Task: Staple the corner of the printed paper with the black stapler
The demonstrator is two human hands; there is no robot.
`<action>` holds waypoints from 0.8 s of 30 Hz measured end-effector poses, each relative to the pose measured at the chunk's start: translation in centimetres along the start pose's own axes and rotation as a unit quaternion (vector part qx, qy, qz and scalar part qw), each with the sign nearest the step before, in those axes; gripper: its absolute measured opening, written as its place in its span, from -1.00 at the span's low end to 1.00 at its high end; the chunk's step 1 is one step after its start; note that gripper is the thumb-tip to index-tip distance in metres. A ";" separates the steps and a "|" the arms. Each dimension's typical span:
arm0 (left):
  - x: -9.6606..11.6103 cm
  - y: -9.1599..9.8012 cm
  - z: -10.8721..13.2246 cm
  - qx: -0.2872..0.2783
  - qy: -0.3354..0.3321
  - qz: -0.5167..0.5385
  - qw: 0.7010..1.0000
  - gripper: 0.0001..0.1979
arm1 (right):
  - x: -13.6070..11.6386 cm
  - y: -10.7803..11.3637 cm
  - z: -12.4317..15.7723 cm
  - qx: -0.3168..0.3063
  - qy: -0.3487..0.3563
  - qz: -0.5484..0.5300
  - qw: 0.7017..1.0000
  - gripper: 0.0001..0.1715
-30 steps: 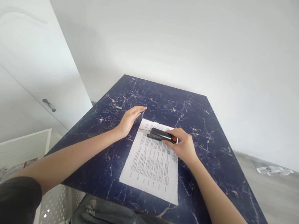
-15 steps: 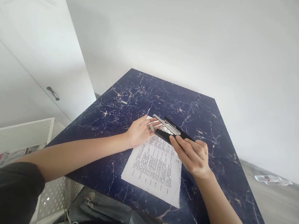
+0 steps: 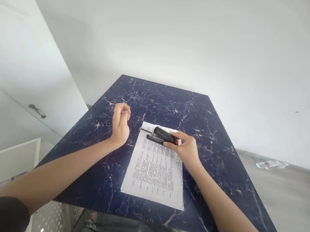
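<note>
— Stapler (image 3: 162,135)?
— Middle of the frame, lying across the top edge of the paper (image 3: 155,167). Gripped at its right end by the right hand (image 3: 187,150), fingers closed round it.
— Left hand (image 3: 121,124)?
— Left of centre, over the table (image 3: 173,103), just beside the paper. Fingers curled shut; whether pinching anything, cannot tell.

Dark navy marble-patterned desk (image 3: 196,142): smooth, faintly glossy top with pale veining. White printed paper sheet (image 3: 155,167): matt, flat, black text. Black plastic stapler with orange end cap (image 3: 161,136): satin casing, bright metal strip at its nose. White cabinet door (image 3: 23,72): smooth painted finish, dark metal handle (image 3: 37,110). Grey wood-look floor (image 3: 287,196): matt.
</note>
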State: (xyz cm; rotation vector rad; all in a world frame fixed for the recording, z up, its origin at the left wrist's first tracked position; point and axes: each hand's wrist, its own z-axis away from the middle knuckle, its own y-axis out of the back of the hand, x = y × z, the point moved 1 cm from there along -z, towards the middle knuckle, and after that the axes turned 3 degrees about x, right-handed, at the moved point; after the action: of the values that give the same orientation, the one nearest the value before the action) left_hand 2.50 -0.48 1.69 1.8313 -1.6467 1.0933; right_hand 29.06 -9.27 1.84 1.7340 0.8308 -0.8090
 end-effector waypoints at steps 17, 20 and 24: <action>2.7 -1.1 4.3 -0.318 -0.122 -0.011 0.940 -0.63 | -1.3 1.3 -0.2 0.014 0.313 0.043 0.949 -0.58; 2.8 -1.1 4.9 -0.356 -0.149 -0.003 0.922 -0.56 | -2.1 0.8 0.7 -0.025 0.407 0.019 0.913 -0.56; 3.2 -1.1 5.5 -0.442 -0.109 0.007 0.890 -0.75 | -2.9 0.3 1.5 -0.069 0.477 0.005 0.876 -0.53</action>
State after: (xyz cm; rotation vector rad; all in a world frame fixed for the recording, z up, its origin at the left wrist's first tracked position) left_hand 4.87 -6.43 1.21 1.3292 -1.8377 0.0466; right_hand 27.55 -11.24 3.98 1.9796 1.4685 0.1978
